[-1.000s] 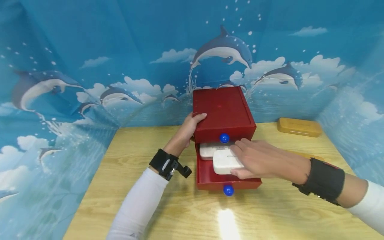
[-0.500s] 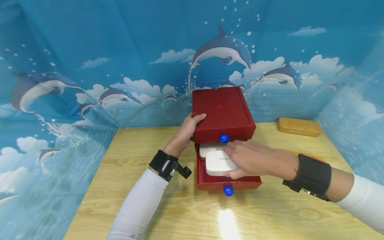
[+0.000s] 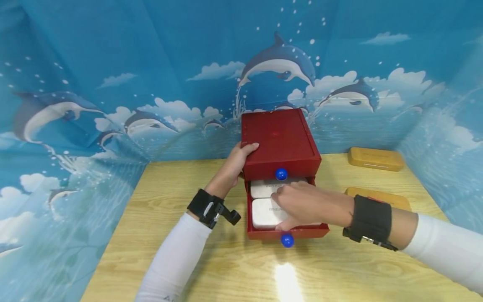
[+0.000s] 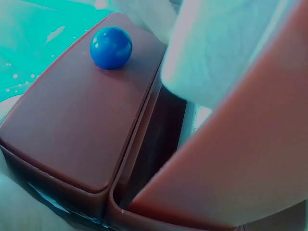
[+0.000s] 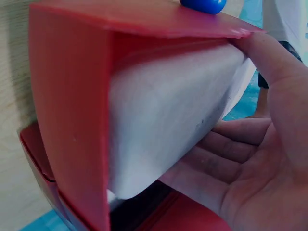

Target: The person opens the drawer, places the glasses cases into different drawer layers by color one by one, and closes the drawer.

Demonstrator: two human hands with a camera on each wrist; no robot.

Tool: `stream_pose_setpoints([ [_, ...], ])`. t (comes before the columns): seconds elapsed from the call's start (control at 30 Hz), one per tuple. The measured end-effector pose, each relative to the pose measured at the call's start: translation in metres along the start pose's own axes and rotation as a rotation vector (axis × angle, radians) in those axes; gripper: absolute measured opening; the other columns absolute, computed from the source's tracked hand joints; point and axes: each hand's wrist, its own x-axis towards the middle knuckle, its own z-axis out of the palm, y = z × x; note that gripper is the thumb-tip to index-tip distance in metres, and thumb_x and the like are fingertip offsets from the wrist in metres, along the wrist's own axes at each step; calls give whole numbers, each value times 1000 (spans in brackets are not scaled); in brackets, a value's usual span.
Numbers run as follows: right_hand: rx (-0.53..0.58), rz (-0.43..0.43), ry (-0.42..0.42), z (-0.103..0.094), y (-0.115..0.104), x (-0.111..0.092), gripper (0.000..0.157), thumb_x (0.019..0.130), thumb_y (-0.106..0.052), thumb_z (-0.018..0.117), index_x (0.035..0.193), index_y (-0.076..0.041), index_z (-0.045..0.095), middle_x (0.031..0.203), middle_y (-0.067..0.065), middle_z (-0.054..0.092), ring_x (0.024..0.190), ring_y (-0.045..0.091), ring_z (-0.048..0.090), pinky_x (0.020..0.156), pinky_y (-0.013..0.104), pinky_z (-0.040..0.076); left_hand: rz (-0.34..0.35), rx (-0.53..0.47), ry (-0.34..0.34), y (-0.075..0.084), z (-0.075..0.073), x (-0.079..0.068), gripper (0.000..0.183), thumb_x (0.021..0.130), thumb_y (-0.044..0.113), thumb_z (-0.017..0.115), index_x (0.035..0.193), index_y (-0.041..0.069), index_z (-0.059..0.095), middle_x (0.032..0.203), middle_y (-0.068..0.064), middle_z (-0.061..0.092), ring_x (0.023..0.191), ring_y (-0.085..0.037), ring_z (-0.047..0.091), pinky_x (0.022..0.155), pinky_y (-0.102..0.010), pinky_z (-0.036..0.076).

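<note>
A red two-drawer box [image 3: 279, 130] stands on the table with its lower drawer [image 3: 264, 233] pulled out. My left hand [image 3: 235, 162] holds the box's left side, thumb on its top and the other fingers largely hidden. Inside the drawer, my right hand [image 3: 305, 206] grips the front white glasses case [image 3: 264, 214] from above. In the right wrist view, the thumb is at the case's edge beside the drawer front, and the fingers [image 5: 211, 166] lie at the opposite edge. Another white glasses case [image 3: 260, 189] lies behind it, partly under the upper drawer.
Two orange-tan cases lie at the right, a far case [image 3: 375, 159] and a nearer case [image 3: 392, 199] partly behind my right wrist. Blue ball knobs, an upper knob [image 3: 281, 174] and a lower knob [image 3: 287, 240], stick out in front. A dolphin-printed cloth [image 3: 181, 63] surrounds the table.
My right hand has moved left and down with the front white case, which now sits lower in the drawer, its left end near the left wall. The left hand stays put.
</note>
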Motion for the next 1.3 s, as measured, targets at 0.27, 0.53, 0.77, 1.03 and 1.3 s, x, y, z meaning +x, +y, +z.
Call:
stream_pose_setpoints([
  [0.27, 98, 13, -77, 12, 5, 10, 40, 75, -54, 74, 82, -16, 63, 51, -9, 41, 43, 6, 43, 44, 24, 30, 21, -5, -3, -2, -1, 0, 59, 90, 52, 56, 137, 22, 36, 117, -10, 57, 97, -28, 60, 72, -47, 53],
  [0.53, 5, -49, -22, 27, 5, 14, 38, 77, -52, 73, 68, -19, 56, 52, -10, 42, 46, 6, 41, 47, 26, 31, 19, -4, -1, -2, 1, 1, 59, 89, 53, 56, 136, 22, 36, 117, -9, 57, 97, -27, 60, 73, -47, 52],
  [0.77, -53, -80, -14, 30, 3, 14, 44, 76, -52, 73, 84, -11, 62, 61, -8, 49, 50, 5, 44, 48, 24, 37, 18, -16, -11, -2, -1, 0, 58, 91, 51, 55, 136, 22, 36, 117, -10, 56, 97, -28, 60, 73, -47, 52],
  [1.03, 11, -48, -9, 30, 4, 10, 53, 80, -55, 68, 101, -6, 64, 68, -9, 50, 50, 4, 43, 49, 24, 41, 13, -17, -4, -4, -1, 0, 56, 91, 52, 55, 136, 23, 37, 116, -10, 58, 96, -28, 61, 71, -46, 53],
  [1.3, -62, -58, 32, 24, 4, 3, 60, 81, -60, 64, 107, -6, 65, 67, -7, 51, 50, 3, 44, 48, 21, 40, 15, -16, -2, -2, -2, -2, 59, 91, 51, 55, 138, 22, 34, 115, -11, 58, 94, -28, 62, 71, -46, 53],
])
